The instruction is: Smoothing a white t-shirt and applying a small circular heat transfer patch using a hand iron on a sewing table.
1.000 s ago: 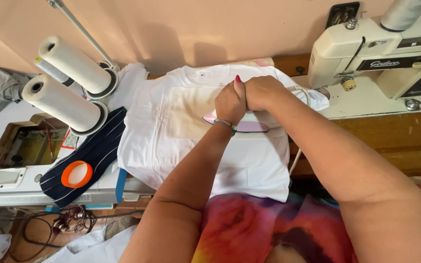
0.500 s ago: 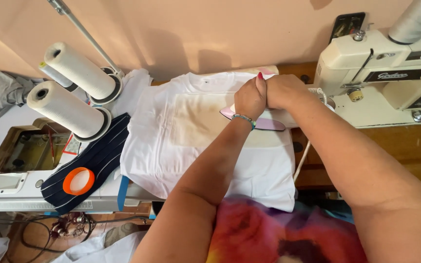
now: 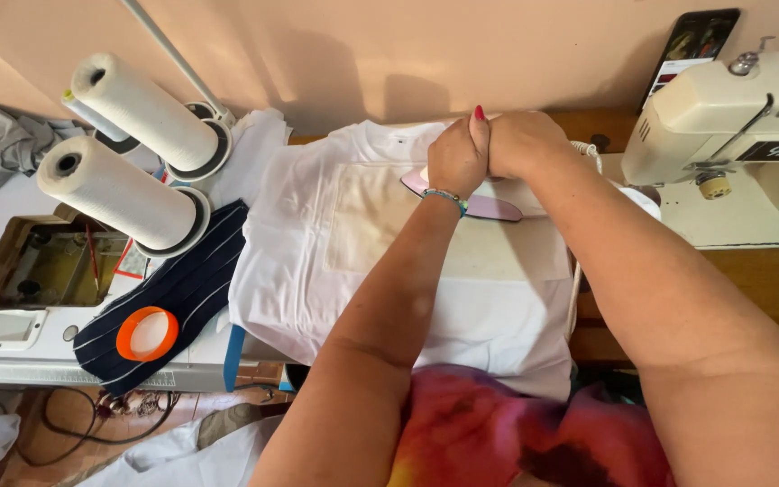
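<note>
Head view: both hands [image 3: 489, 149] clasp pink iron [image 3: 475, 203], long axis left-right.

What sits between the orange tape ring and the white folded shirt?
Head view: only dark navy pinstriped cloth; the orange tape ring rests on it, beside the white folded shirt.

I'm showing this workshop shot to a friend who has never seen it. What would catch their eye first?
Probably the two hands, left hand and right hand, pressed together on a pink iron over a white shirt at the centre. Next, two big white thread cones lying at upper left, and the cream sewing machine at far right.
</note>
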